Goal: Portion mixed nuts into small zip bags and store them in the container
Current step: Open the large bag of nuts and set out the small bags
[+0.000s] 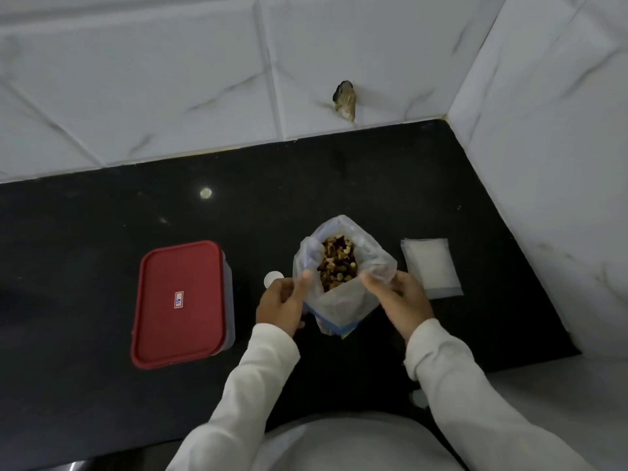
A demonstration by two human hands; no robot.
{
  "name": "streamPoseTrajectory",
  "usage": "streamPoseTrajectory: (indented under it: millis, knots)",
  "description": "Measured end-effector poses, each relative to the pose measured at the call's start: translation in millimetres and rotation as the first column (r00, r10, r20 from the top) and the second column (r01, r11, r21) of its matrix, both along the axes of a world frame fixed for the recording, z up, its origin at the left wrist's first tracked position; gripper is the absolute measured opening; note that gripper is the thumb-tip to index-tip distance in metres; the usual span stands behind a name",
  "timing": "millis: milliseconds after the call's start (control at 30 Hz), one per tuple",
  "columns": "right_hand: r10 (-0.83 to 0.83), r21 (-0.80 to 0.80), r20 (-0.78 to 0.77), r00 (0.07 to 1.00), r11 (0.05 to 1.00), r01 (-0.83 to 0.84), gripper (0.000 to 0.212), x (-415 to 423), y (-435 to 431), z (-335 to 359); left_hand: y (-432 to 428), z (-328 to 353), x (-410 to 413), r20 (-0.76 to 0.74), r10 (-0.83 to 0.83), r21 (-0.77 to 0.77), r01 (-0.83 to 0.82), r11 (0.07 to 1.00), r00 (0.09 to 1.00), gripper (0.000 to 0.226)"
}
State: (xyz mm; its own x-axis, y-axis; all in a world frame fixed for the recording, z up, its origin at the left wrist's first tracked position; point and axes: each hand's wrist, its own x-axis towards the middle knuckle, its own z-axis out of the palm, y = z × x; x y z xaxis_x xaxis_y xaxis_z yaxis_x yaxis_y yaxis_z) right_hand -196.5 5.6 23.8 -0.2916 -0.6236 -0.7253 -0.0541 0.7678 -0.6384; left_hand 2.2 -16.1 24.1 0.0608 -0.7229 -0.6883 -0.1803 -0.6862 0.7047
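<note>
Black polished table, set in a corner of white veined wall tiles; light is dim. Bag of mixed nuts stands upright mid-table with its mouth open. Left hand pinches the left rim and right hand pinches the right rim, the fingers of both closed narrowly on the film. Judgement: thin, soft, clear plastic with no stiffness of its own. The nuts sit low, so it is bottom-heavy and likely to slump or tip if the rim is let go. The film is probably slippery. Hold at the rim to open it; support the body or base to pour. The nuts are loose and hard and would scatter if spilled. Just right of the bag, apart from it, lies a flat pale packet, taken to be the small zip bags: light, limp, count not discernible. Well to the left is the container with its red lid on; contents hidden, lid label not legible. Small white round object beside the left hand, partly covered, identity unclear. The bag's base is partly masked by the hands.
</note>
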Motion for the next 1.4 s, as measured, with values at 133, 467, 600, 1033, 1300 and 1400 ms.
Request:
streamPoseTrajectory:
  millis: [133, 467, 600, 1033, 1300, 1400]
  knots:
    - [0.059, 0.093, 0.008, 0.998, 0.994, -0.06, 0.097, 21, 0, -7, 5, 14, -2, 0.139, -0.19, 0.005, 0.191, 0.982, 0.972, 0.043]
    - [-0.374, 0.101, 0.294, 0.88, 0.927, 0.36, 0.025, 22, -3, -12, 18, 4, -25, -0.026, 0.003, -0.042, -0.004, 0.999, 1.0, 0.03]
    - [-0.586, 0.24, 0.68, 0.44, 0.745, 0.623, 0.059, 19, -1, -19, 23, -5, -44, -0.599, 0.474, 0.251, -0.411, 0.877, 0.646, 0.028]
    - [-0.649, 0.207, 0.417, 0.636, 0.749, 0.629, 0.043, 2, -11, -17, 14, -20, -61, -0.197, 0.355, 0.115, -0.338, 0.934, 0.914, 0.03]
    - [-0.438, 0.104, 0.111, 0.892, 0.898, 0.428, 0.086, 33, 21, 2, 16, 6, -59, 0.517, -0.346, -0.029, 0.42, 0.907, 0.783, 0.061]
    - [-0.486, 0.187, 0.046, 0.872, 0.862, 0.471, 0.089, 39, 7, -12, 11, 4, -69, 0.637, -0.434, 0.069, 0.514, 0.855, 0.637, 0.054]
